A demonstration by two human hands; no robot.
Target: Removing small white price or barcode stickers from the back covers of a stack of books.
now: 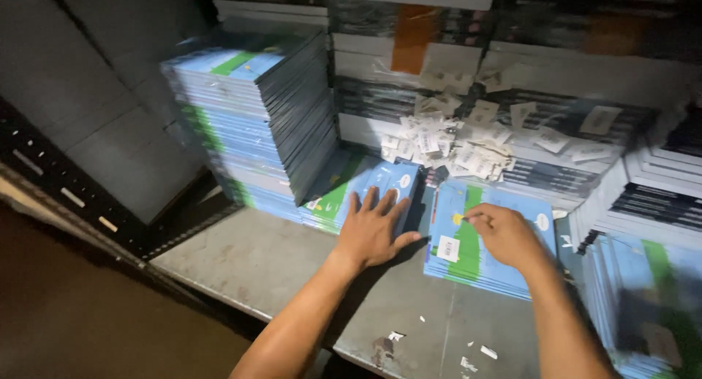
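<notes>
The right hand [506, 236] is seen with its fingers curled in, a pinch closed at the top of the short stack of blue-and-green booklets [479, 240]; something small, perhaps a sticker or tag, seems to be pressed there, though what exactly cannot be told. The stack lies directly under that grip, flat on the grey table [292, 266]. The left hand [373, 229] is spread open, palm down, laid flat on a second low stack of the same booklets [365, 189], nothing being held, only pressed.

These booklets are judged to be thin and floppy singly, with glossy covers that are likely to slide on one another; a pile is judged fairly heavy and prone to fanning out. A hold is best taken at the spine edge or with both sides of the pile squeezed together, not at a loose corner.

Beyond the left grip a tall pile of booklets [252, 116] is stacked, leaning slightly. Beyond the right grip a heap of small white paper tags [446, 141] is scattered over darker stacked books [556, 130]. To the right of the right grip more blue booklets [643, 298] are piled.
</notes>
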